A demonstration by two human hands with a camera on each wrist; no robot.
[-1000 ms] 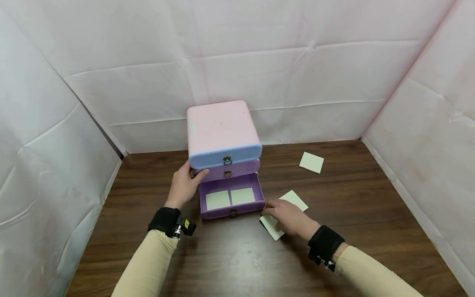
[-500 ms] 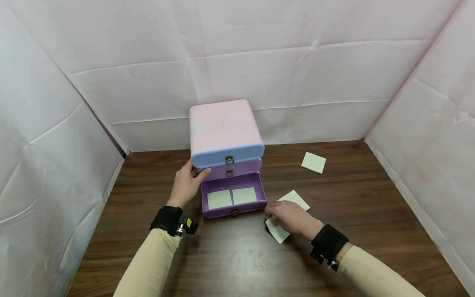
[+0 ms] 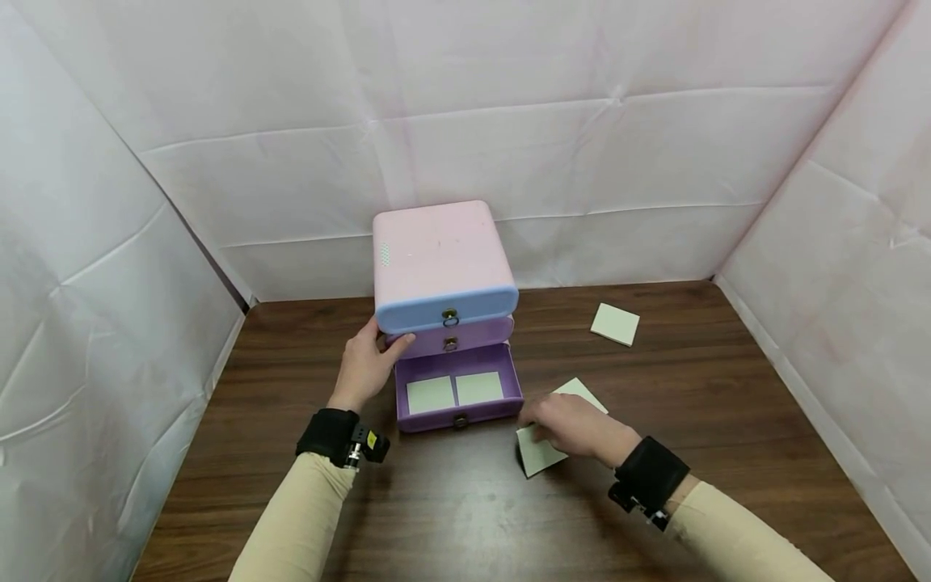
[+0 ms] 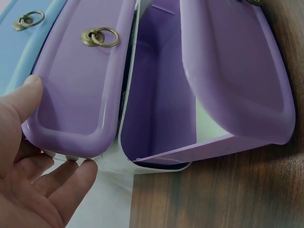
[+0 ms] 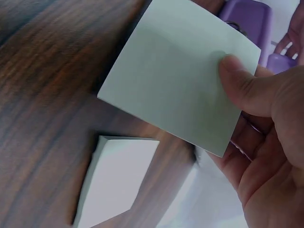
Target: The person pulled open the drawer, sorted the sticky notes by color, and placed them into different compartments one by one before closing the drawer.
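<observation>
While three drawers stacked: four pale notes (image 3: 614, 323) (two inside).

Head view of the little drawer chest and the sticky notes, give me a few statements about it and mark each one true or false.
1. The bottom drawer is pulled open with two pale notes lying side by side in it. True.
2. The right hand rests flat on the table, holding nothing. False: its thumb and fingers pinch a pale green note lifted off the wood.
3. The left hand is on the chest's left side, thumb at the middle drawer. True.
4. The middle drawer is pulled out as far as the bottom one. False: it sits pushed in.
5. A separate note pad lies farther back on the right. True.
</observation>
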